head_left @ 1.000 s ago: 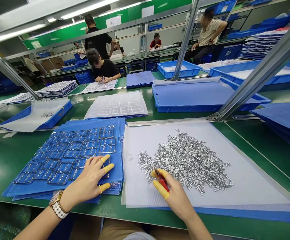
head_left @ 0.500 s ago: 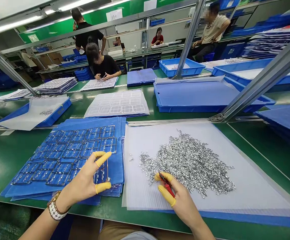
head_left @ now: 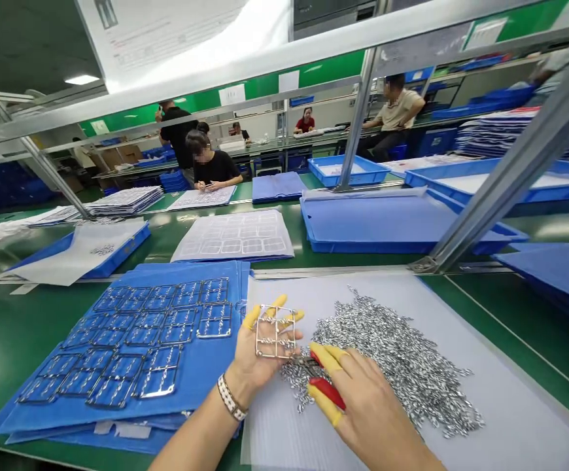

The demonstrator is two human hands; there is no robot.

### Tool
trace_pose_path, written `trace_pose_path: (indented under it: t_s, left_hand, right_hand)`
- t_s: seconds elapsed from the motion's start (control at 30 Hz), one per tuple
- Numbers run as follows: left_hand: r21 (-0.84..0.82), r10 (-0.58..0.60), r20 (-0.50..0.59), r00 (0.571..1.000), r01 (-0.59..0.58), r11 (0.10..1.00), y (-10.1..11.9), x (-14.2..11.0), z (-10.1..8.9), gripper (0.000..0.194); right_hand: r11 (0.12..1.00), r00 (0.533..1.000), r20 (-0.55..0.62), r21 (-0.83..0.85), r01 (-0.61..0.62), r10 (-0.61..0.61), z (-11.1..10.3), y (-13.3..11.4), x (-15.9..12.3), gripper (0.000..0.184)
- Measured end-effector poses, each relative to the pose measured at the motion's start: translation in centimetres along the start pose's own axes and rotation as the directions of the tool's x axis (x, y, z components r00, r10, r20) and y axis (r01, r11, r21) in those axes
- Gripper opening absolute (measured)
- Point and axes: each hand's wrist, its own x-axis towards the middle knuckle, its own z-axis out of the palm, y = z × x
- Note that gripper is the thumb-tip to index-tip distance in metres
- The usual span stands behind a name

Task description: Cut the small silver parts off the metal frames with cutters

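My left hand [head_left: 251, 356], palm up with yellow finger covers, holds a square metallic sprue frame [head_left: 276, 332] carrying rows of tiny silvery parts. In my right hand [head_left: 358, 392] are red-handled nippers [head_left: 327, 392], their jaws at the frame's lower right corner. Whether the jaws touch a part is too small to tell. Under and beyond the nippers spreads a heap of small shiny silver pieces [head_left: 387, 353] on a white sheet [head_left: 275, 438]. To the left, several similar sprue frames [head_left: 159, 371] lie in rows on a stack of blue sheets [head_left: 206, 373].
A shallow blue tray [head_left: 363, 226] and a white sheet with frame outlines [head_left: 233, 235] lie behind. A slanted metal post [head_left: 500, 176] rises at the right. At the back left is a paper-lined blue tray [head_left: 127, 248]. Across the bench sits a co-worker [head_left: 213, 163].
My left hand has lifted a sprue frame off the blue sheets and moved right over the white sheet. The nippers now meet the frame's corner. My view has tilted up.
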Motion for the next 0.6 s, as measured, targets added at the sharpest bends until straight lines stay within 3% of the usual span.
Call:
trace_pose_path:
  t_s: [0.23, 0.6]
  left_hand:
    - [-0.073, -0.048, -0.096, 0.994, 0.041, 0.996, -1.1, 0.4, 0.2, 0.052]
    - [-0.084, -0.015, -0.098, 0.995, 0.006, 0.996, -1.0, 0.6, -0.6, 0.053]
  right_hand:
    - [0.969, 0.998, 0.047, -0.240, 0.060, -0.050, -0.2, -2.6, 2.8, 0.046]
    - [0.945, 0.996, 0.072, -0.317, 0.079, -0.059, 0.6, -3.0, 4.7, 0.038]
